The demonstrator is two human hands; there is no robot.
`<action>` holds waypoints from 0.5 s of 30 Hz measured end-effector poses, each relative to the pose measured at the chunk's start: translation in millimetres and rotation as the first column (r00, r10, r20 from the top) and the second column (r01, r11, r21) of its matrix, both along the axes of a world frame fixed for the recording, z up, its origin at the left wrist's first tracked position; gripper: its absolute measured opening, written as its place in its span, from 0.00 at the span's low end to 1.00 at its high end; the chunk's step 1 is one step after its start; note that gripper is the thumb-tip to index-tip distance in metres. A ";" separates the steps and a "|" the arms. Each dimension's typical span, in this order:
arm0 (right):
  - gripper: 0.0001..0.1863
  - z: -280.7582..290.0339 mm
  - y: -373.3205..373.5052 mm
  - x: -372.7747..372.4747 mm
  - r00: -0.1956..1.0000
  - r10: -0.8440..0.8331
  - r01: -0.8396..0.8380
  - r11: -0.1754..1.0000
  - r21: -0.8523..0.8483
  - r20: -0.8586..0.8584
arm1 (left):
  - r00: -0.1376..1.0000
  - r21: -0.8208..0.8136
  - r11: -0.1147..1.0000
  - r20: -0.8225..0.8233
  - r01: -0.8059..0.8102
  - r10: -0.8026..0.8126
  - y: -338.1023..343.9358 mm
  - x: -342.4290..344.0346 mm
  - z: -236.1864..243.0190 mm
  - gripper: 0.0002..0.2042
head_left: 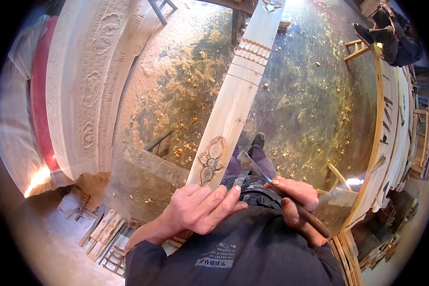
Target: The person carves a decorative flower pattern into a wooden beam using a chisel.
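A long pale board [231,109] runs away from me, carved with a flower near its close end and grooved bands farther up. My left hand [207,207] is closed over the board's near end, fingers curled; a short metal blade [242,177] shows by its fingertips, and whether it is held is unclear. My right hand [298,200] grips a long chisel [312,220] by its wooden handle, the steel blade angled up-left beside the board. Below are my dark-clothed legs and one shoe.
Carved panels [88,95] line the left. A bench [378,119] with a row of tools runs along the right; another person [395,40] is at its far end. Shavings cover the floor [295,109]. Wood pieces [102,231] lie at lower left.
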State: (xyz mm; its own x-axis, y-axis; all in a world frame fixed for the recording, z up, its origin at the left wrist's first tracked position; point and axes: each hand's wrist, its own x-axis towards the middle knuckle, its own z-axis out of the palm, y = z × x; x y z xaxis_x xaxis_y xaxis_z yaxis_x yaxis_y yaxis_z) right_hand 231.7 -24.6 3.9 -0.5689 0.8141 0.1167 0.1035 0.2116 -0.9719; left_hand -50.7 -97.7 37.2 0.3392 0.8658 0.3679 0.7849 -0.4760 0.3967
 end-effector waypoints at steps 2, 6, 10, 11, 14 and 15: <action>0.23 1.3 -1.7 -3.7 1.000 0.018 -0.019 0.993 0.118 0.005 | 1.000 0.018 1.000 0.016 0.002 -0.002 -1.1 -0.6 -2.3 0.20; 0.23 7.4 -0.7 -13.8 0.998 0.052 -0.057 0.979 0.194 0.029 | 0.999 0.026 0.999 0.030 0.020 -0.021 -2.6 -2.7 -1.2 0.19; 0.22 8.3 -0.4 -9.8 0.997 0.078 -0.076 0.987 0.138 -0.003 | 0.999 0.035 0.999 0.043 0.020 -0.022 -7.1 -2.6 -0.1 0.19; 0.20 7.5 -2.7 -7.7 0.998 0.068 -0.067 0.995 0.079 -0.008 | 0.999 0.039 0.999 0.041 0.021 -0.022 -8.6 -2.5 0.4 0.19; 0.26 10.3 -8.5 -4.0 1.000 0.004 -0.007 0.995 -0.104 -0.021 | 0.999 0.061 0.997 -0.025 0.037 -0.035 -10.6 -1.2 -3.2 0.19; 0.26 11.5 -7.1 -3.7 0.999 0.033 -0.038 0.991 -0.131 -0.036 | 0.998 0.039 0.999 -0.056 0.033 -0.030 -12.9 0.8 -0.9 0.20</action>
State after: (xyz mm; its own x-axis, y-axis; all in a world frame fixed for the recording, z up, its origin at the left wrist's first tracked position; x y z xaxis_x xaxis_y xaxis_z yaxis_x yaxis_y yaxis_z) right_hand 228.0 -31.6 15.4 -0.5952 0.8030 0.0292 0.0651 0.0844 -0.9943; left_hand -49.9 -110.6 36.3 0.3868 0.8393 0.3821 0.7893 -0.5156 0.3334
